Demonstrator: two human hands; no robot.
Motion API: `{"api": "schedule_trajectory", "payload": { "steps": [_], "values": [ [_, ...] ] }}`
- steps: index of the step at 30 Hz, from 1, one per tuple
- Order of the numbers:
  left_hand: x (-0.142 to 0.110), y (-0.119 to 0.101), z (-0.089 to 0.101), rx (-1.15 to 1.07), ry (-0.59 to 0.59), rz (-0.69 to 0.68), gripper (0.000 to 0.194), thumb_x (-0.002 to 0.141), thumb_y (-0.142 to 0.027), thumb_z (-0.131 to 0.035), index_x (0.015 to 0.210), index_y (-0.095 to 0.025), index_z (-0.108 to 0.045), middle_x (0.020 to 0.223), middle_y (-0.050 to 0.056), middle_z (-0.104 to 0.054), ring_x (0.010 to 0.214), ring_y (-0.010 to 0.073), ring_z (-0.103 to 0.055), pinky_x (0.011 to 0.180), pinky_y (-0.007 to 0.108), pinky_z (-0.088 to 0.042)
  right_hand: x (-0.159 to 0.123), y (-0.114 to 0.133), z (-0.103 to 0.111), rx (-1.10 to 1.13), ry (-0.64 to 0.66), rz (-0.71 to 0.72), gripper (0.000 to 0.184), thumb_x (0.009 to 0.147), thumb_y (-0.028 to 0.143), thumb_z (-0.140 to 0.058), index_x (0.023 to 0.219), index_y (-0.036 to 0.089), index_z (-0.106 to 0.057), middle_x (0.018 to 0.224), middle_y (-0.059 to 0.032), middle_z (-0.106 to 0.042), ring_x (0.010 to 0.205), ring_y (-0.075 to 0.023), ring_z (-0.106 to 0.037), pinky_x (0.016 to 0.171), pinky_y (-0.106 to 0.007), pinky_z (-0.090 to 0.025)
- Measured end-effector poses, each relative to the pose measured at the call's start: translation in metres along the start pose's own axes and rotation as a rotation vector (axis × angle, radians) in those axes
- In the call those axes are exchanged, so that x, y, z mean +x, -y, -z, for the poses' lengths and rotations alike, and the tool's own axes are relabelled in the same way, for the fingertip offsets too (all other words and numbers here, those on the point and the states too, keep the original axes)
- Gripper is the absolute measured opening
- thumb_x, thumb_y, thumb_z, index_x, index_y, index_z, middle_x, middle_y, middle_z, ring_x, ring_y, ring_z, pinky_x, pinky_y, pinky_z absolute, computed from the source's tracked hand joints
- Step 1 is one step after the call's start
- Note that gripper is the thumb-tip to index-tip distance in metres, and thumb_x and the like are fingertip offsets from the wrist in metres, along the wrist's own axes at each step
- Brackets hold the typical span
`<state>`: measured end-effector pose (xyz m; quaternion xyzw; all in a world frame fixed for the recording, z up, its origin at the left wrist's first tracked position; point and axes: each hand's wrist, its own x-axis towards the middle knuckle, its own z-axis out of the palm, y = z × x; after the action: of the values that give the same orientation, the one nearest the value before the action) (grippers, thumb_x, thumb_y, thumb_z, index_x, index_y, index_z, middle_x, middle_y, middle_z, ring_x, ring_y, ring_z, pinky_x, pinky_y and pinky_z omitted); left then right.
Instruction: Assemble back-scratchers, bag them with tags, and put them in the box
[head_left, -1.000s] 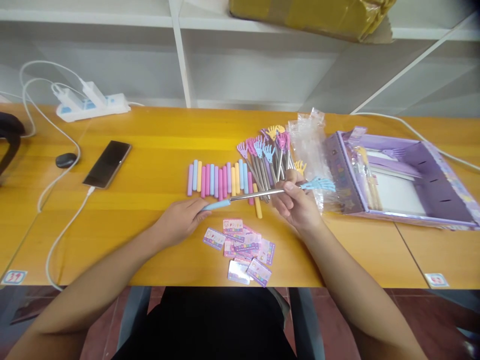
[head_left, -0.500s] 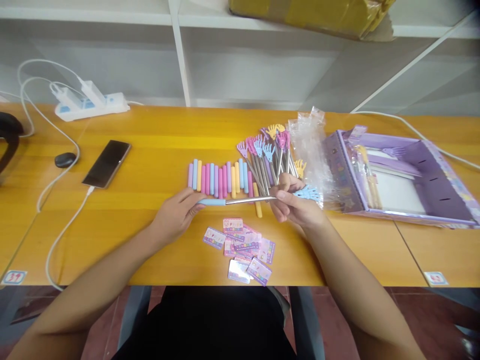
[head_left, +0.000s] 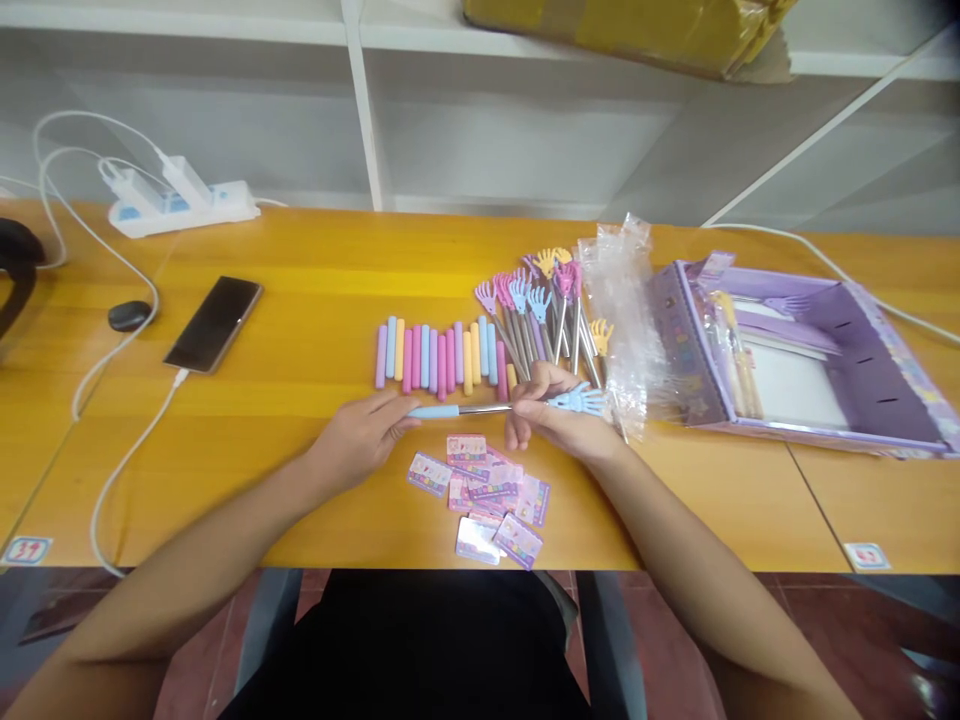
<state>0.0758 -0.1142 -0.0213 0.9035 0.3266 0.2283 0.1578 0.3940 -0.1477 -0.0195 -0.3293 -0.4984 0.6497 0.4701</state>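
A back scratcher (head_left: 486, 408) with a light blue handle, a metal rod and a blue hand-shaped head lies level between my hands. My left hand (head_left: 369, 430) is closed on the end of its handle. Near the head, my right hand (head_left: 559, 412) pinches the metal rod. Behind them is a row of coloured handle tubes (head_left: 442, 360) in purple, blue, yellow and pink. More back scratcher rods with hand-shaped heads (head_left: 538, 303) are heaped to the right of the row. Printed cards (head_left: 487, 490) lie in a loose pile nearer my body.
Clear plastic bags (head_left: 622, 320) lie beside a purple box (head_left: 694, 370) holding packaged items. On the left are a phone (head_left: 214, 325) on a charging cable, a black mouse (head_left: 129, 316) and a power strip (head_left: 225, 205). A taped carton (head_left: 630, 30) sits on the shelf above.
My right hand has moved left and slightly down, closer to my left hand. Less of the metal rod shows between them, and the blue head has come left along with it.
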Motion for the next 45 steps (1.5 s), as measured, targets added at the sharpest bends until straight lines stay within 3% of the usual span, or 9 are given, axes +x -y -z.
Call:
{"api": "schedule_trajectory", "payload": {
  "steps": [5, 15, 21, 24, 27, 31, 36, 45],
  "values": [
    [-0.003, -0.006, -0.008, -0.06, -0.015, -0.008, 0.046, 0.119, -0.045, -0.036, 0.123, -0.018, -0.073, 0.097, 0.008, -0.076, 0.082, 0.0187, -0.072, 0.077, 0.03, -0.059, 0.004, -0.014, -0.012, 0.036, 0.064, 0.033, 0.043, 0.1, 0.037, -0.081, 0.086, 0.026, -0.041, 0.063, 0.0067, -0.073, 0.057, -0.0194, -0.077, 0.055, -0.031, -0.062],
    [-0.004, -0.017, -0.018, -0.12, -0.088, -0.081, 0.037, 0.118, -0.038, -0.043, 0.12, -0.016, -0.072, 0.09, 0.005, -0.075, 0.076, 0.0166, -0.072, 0.073, 0.028, -0.059, 0.008, -0.015, -0.031, 0.078, 0.125, 0.036, 0.041, 0.102, 0.034, -0.08, 0.087, 0.026, -0.043, 0.064, 0.0062, -0.073, 0.06, -0.0184, -0.079, 0.058, -0.03, -0.064],
    [0.001, -0.014, -0.009, -0.046, -0.113, -0.146, 0.036, 0.118, -0.038, -0.045, 0.116, -0.014, -0.072, 0.09, 0.005, -0.077, 0.075, 0.0163, -0.072, 0.07, 0.027, -0.057, 0.006, -0.016, -0.031, 0.059, 0.118, 0.062, 0.036, 0.102, 0.033, -0.079, 0.089, 0.026, -0.047, 0.066, 0.0062, -0.071, 0.062, -0.0177, -0.078, 0.061, -0.031, -0.064],
    [0.003, -0.014, -0.004, -0.006, -0.088, -0.119, 0.038, 0.118, -0.04, -0.043, 0.113, -0.014, -0.071, 0.09, 0.005, -0.077, 0.074, 0.0161, -0.072, 0.068, 0.027, -0.056, 0.005, -0.018, -0.024, 0.057, 0.079, 0.155, 0.027, 0.107, 0.044, -0.071, 0.093, 0.024, -0.059, 0.068, 0.0047, -0.068, 0.059, -0.0165, -0.074, 0.056, -0.03, -0.058],
    [0.001, -0.015, -0.005, 0.01, -0.071, -0.097, 0.039, 0.119, -0.041, -0.041, 0.114, -0.015, -0.07, 0.09, 0.004, -0.078, 0.073, 0.0158, -0.073, 0.068, 0.027, -0.056, 0.007, -0.024, -0.018, 0.043, 0.009, 0.21, 0.038, 0.111, 0.054, -0.059, 0.095, 0.022, -0.068, 0.066, 0.0039, -0.063, 0.053, -0.0147, -0.067, 0.054, -0.03, -0.05],
    [-0.002, -0.016, -0.011, 0.049, -0.067, -0.086, 0.04, 0.119, -0.042, -0.039, 0.116, -0.017, -0.071, 0.095, 0.005, -0.081, 0.078, 0.0171, -0.077, 0.071, 0.028, -0.06, 0.007, -0.027, -0.017, -0.042, -0.034, 0.138, 0.052, 0.111, 0.064, -0.046, 0.096, 0.022, -0.072, 0.064, 0.0018, -0.064, 0.054, -0.0157, -0.063, 0.058, -0.033, -0.048],
    [-0.004, -0.017, -0.013, 0.078, -0.069, -0.119, 0.04, 0.119, -0.041, -0.039, 0.119, -0.016, -0.071, 0.097, 0.007, -0.082, 0.08, 0.0178, -0.079, 0.073, 0.028, -0.063, 0.002, -0.025, -0.022, -0.134, -0.034, 0.092, 0.058, 0.11, 0.069, -0.04, 0.107, 0.023, -0.074, 0.078, -0.0013, -0.068, 0.059, -0.0158, -0.062, 0.056, -0.034, -0.043],
    [-0.001, -0.026, -0.01, 0.055, -0.148, -0.212, 0.032, 0.119, -0.033, -0.041, 0.118, -0.014, -0.067, 0.095, 0.008, -0.082, 0.076, 0.0181, -0.08, 0.069, 0.029, -0.064, -0.002, -0.026, -0.021, -0.306, 0.032, 0.144, 0.078, 0.112, 0.074, -0.02, 0.129, 0.025, -0.079, 0.106, -0.0097, -0.068, 0.09, -0.0225, -0.064, 0.081, -0.042, -0.056]
  ]
}}
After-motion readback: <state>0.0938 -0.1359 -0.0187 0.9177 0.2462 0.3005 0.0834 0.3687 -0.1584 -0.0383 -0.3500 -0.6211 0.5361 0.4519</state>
